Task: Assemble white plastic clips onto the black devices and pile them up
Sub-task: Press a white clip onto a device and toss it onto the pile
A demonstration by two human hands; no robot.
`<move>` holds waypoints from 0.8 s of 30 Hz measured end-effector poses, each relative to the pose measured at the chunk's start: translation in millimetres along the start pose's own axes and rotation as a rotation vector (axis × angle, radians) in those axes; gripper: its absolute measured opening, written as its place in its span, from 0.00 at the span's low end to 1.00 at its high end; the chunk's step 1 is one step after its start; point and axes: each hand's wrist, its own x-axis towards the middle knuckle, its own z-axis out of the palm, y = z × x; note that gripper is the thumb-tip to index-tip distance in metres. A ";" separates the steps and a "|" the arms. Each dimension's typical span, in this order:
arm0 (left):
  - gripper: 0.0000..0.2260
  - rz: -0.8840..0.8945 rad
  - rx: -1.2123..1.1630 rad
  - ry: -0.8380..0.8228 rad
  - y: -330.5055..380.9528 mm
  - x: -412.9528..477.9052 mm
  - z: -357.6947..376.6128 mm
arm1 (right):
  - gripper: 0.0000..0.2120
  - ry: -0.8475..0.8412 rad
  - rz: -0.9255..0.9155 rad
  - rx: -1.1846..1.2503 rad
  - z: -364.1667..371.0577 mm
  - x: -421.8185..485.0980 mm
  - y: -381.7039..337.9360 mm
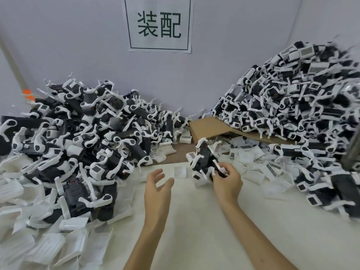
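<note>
White tabletop [194,221] under left fingers [156,174] spread wide, right fingers [230,169] gripping black device [205,154], grey wall [78,45] behind.

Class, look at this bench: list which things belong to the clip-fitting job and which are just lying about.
Job: black device, held by the right hand; left hand; left pile; right pile; loose white plastic parts.
Lying about: cardboard; wall sign.

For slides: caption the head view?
Right hand grips a black device between left pile and right pile; left hand open.
</note>
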 end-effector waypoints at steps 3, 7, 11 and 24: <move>0.06 0.004 -0.029 -0.051 2.2 0.1 1.4 | 0.13 0.069 -0.187 -0.050 -7.6 1.3 -4.0; 0.07 -0.080 -0.104 -0.212 3.8 -1.3 5.2 | 0.19 -0.069 -0.588 -0.133 -8.5 -6.3 -8.9; 0.17 -0.209 -0.107 -0.292 0.3 -3.7 6.7 | 0.20 -0.294 -0.850 -0.222 6.7 -34.9 -17.8; 0.24 -0.156 -0.215 -0.251 10.4 -0.3 4.6 | 0.14 0.043 -0.932 -0.096 -7.2 -19.2 -22.1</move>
